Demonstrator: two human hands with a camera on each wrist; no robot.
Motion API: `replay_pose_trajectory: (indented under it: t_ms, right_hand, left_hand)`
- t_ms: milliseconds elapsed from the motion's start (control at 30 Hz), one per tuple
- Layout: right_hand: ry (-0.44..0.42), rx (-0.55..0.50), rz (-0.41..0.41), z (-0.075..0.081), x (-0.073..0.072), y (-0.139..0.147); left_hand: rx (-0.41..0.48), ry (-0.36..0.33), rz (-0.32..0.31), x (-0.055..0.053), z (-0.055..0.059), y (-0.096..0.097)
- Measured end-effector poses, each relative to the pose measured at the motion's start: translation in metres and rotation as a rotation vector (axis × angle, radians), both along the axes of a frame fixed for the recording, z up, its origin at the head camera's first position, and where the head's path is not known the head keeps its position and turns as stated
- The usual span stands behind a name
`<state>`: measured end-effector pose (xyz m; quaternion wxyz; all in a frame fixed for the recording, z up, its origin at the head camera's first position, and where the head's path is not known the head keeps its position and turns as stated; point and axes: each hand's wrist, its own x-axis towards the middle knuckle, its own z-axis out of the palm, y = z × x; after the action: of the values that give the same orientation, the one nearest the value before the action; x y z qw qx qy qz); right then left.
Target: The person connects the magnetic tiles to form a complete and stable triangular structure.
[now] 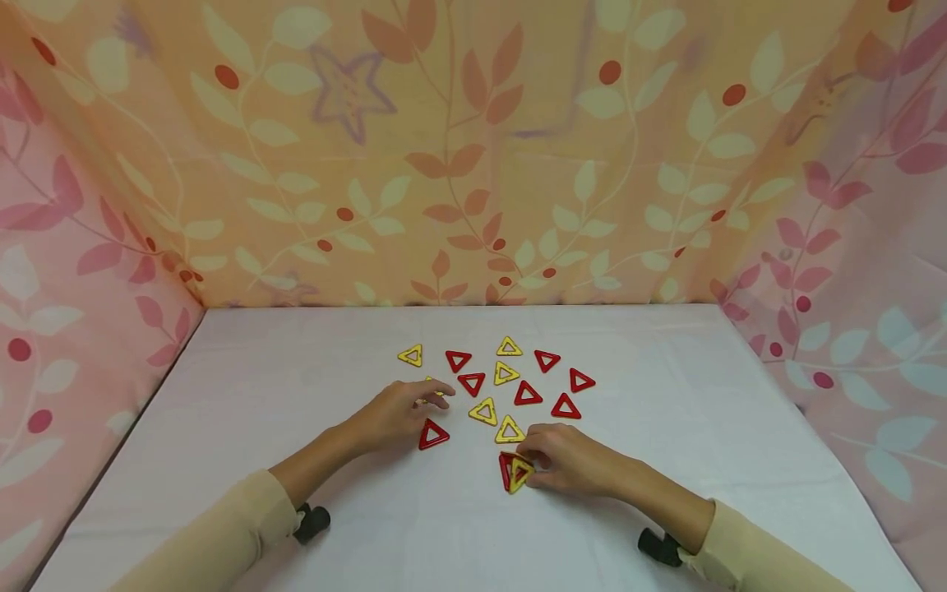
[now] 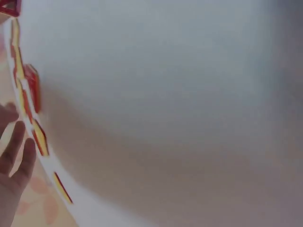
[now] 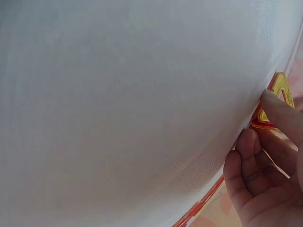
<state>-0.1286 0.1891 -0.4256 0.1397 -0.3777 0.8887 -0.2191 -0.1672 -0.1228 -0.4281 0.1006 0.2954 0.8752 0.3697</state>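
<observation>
My right hand (image 1: 570, 460) pinches a yellow triangle frame (image 1: 512, 478) between thumb and fingers, close over the table near its front. A red triangle frame (image 1: 505, 470) lies against it, the two overlapping at an angle. In the right wrist view, the thumb rests on the yellow triangle (image 3: 280, 81), with red edges showing behind it. My left hand (image 1: 392, 413) reaches over the scattered pieces, fingers loosely extended and holding nothing. Its fingers partly cover a yellow triangle (image 1: 428, 381). Just below that hand lies a red triangle (image 1: 434, 443).
Several more red and yellow triangle frames are spread flat across the middle, among them a yellow one (image 1: 420, 356), a red one (image 1: 459, 353) and another red one (image 1: 566, 415). White cloth (image 1: 281, 370) covers the table. Patterned curtains (image 1: 473, 279) hang at the back and sides.
</observation>
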Motion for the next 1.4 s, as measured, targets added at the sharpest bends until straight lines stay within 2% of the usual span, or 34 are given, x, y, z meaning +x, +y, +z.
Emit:
replay_pose_trajectory:
  t_ms: [100, 200, 533, 633, 833, 1100, 1400]
  right_hand:
    - [-0.003, -0.003, -0.008, -0.001, 0.000, 0.001]
    - [-0.002, -0.008, -0.009, -0.001, 0.000, 0.002]
    - [0.006, -0.015, -0.003, -0.001, 0.000, 0.000]
    - [0.005, -0.009, -0.009, -0.001, 0.000, 0.000]
    - [-0.011, 0.005, -0.020, 0.000, 0.000, -0.001]
    - [-0.027, 0.024, -0.035, 0.000, 0.001, -0.003]
    - [-0.025, 0.024, -0.043, 0.001, 0.002, -0.003]
  left_hand:
    - [-0.051, -0.013, -0.037, 0.000, -0.004, -0.003]
    - [-0.084, -0.024, -0.043, 0.002, -0.006, -0.003]
    - [-0.047, -0.088, -0.034, 0.008, -0.005, 0.002]
    - [-0.045, -0.083, -0.025, 0.010, -0.006, 0.003]
    - [-0.015, -0.074, -0.051, 0.016, -0.009, 0.007]
    - [0.011, -0.101, -0.066, 0.023, -0.010, 0.017]
    - [0.014, -0.098, -0.080, 0.028, -0.011, 0.025]
